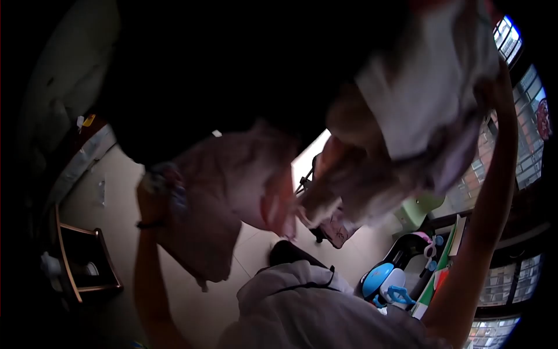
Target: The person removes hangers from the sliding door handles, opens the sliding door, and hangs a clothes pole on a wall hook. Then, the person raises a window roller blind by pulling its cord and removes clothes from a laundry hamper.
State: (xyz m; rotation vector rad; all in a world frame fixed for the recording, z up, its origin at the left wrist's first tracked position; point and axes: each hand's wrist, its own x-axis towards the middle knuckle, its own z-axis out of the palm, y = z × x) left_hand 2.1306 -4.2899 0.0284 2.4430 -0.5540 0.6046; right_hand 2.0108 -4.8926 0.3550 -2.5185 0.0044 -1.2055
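Held up on the left is a dull pink piece of clothing, hanging in loose folds. My left hand, with a dark band at the wrist, is closed on its edge beside a patterned patch; the fingers are partly hidden in shadow. My right hand is raised high at the right and closed on a bundle of clothes: a white cloth over pinkish fabric. The bundle is blurred, and I cannot tell its separate pieces. A large black area covers the top middle and hides what is there.
Pale floor tiles lie below. A dark wood-framed stool stands at lower left. On the right are a blue and white toy-like item, a light green chair and barred windows. My grey clothing with a drawstring shows beneath.
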